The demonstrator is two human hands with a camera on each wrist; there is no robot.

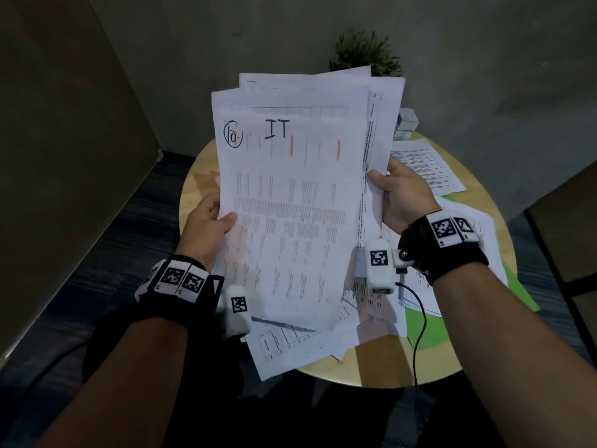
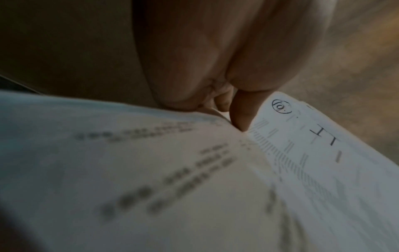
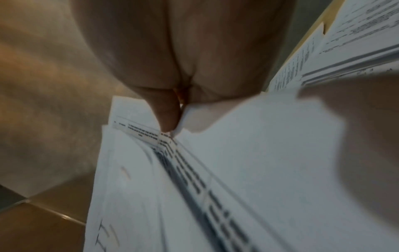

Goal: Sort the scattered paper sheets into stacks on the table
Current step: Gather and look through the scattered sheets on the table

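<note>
I hold a loose bundle of white printed sheets (image 1: pixel 290 195) upright above the round wooden table (image 1: pixel 355 373). The front sheet bears a circled "10" and "IT" in black marker. My left hand (image 1: pixel 213 218) pinches the bundle's left edge, thumb on the front (image 2: pixel 244 110). At the right edge my right hand (image 1: pixel 397 192) grips the sheets (image 3: pixel 248 170), thumb (image 3: pixel 168 112) pressed on the front. More printed sheets (image 1: pixel 297 347) lie scattered under the bundle, and another sheet (image 1: pixel 423 166) lies at the table's back right.
A green sheet (image 1: pixel 426 328) lies under papers at the table's right side. A small potted plant (image 1: pixel 365 53) and white boxes (image 1: pixel 407 121) stand at the back. A black cable (image 1: pixel 420 324) hangs from my right wrist. Walls close in behind and left.
</note>
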